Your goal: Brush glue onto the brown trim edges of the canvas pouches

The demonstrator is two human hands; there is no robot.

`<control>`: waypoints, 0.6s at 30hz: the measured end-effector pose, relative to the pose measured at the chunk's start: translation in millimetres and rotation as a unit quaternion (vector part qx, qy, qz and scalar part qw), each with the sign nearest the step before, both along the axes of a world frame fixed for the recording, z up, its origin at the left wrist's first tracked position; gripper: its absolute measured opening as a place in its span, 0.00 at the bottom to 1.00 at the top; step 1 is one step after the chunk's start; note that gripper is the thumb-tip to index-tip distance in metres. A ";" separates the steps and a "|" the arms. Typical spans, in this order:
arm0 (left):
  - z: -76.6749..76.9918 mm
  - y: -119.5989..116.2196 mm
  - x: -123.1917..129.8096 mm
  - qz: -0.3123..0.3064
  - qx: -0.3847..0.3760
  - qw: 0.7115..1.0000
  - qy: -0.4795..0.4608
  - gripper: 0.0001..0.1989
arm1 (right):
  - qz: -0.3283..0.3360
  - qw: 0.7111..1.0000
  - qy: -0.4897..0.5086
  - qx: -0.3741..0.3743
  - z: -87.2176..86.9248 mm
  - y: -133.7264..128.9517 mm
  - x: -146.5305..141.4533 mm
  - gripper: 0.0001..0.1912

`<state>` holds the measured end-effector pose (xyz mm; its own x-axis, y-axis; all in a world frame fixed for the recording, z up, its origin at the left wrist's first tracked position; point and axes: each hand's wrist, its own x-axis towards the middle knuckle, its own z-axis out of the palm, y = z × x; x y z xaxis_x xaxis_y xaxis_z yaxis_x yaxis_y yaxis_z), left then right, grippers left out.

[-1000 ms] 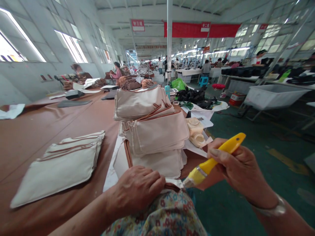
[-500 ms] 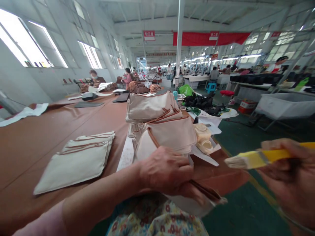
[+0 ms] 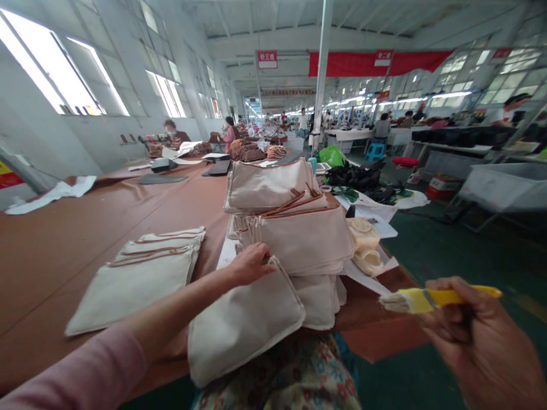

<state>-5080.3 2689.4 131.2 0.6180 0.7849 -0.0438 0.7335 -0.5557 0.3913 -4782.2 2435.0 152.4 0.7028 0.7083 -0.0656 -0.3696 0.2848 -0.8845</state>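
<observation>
My left hand holds a cream fabric piece by its upper edge — just in front of the brown-trimmed stack on the brown table. My right hand grips a yellow brush — bristles pointing left, well apart from the fabric.

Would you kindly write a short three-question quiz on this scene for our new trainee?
1. Which hand holds the yellow brush?

2. True or false: the yellow brush is apart from the cream piece that the left hand holds.

3. Seen from the wearer's side, where does the flatter stack lie relative to the taller pile?
A) beneath it
B) to its left, on the brown covering
C) on top of it

Key
1. The right hand.
2. True.
3. B.
</observation>
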 end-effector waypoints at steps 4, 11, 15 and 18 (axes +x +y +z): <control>-35.8 -29.6 -9.0 0.105 0.055 0.993 -0.014 0.16 | 0.023 0.990 0.139 -0.014 -26.1 19.0 -18.1 0.12; -68.0 -48.0 -24.4 0.196 -0.008 0.978 -0.070 0.16 | 0.085 0.991 0.105 -0.022 -58.3 47.0 -42.2 0.13; -53.6 -57.3 -23.4 0.126 -0.055 0.983 -0.122 0.13 | 0.085 0.996 0.027 -0.022 -53.1 70.1 -60.5 0.16; -36.7 -71.7 -25.1 0.053 -0.147 0.968 -0.199 0.16 | 0.091 0.996 0.000 -0.021 -41.5 82.7 -70.7 0.16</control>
